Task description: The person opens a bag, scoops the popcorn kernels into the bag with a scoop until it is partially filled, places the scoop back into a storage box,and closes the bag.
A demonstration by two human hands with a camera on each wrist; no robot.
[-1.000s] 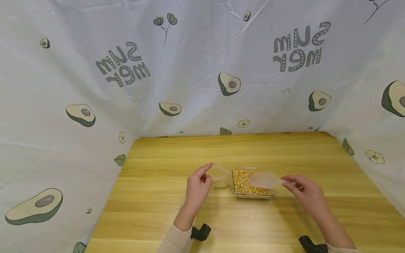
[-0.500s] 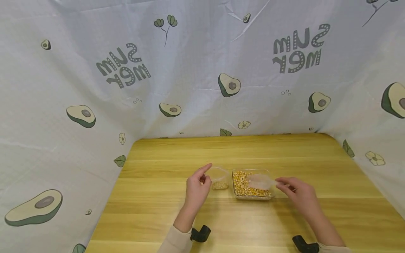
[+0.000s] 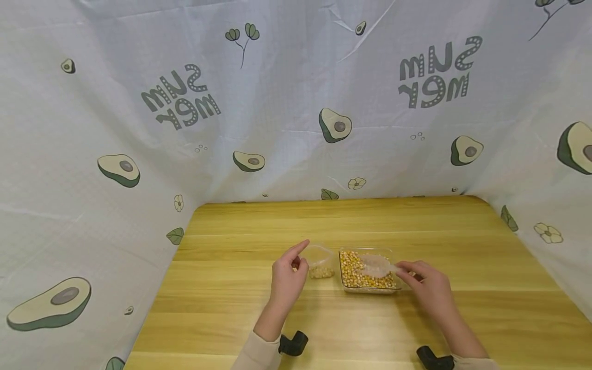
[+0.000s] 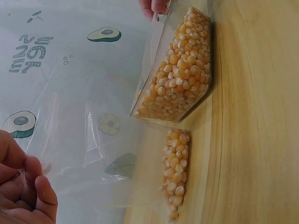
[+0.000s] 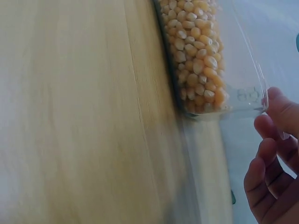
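My left hand pinches the top edge of a clear plastic bag and holds its mouth open. Corn kernels lie in the bottom of the bag, which stands on the table. Just right of it is a clear glass container, filled with yellow corn kernels. A translucent white scoop lies with its bowl down among those kernels. Its handle is pinched by my right hand, at the container's right rim. In the right wrist view the fingers are at the glass corner, and the scoop is mostly hidden.
Everything stands on a wooden table. A white cloth with avocado prints hangs behind it and along both sides. Each wrist carries a black camera mount, the left one and the right one.
My right hand has moved left toward the container, and the scoop's bowl has gone from over the corn down into it. The left hand and bag have stayed in place.
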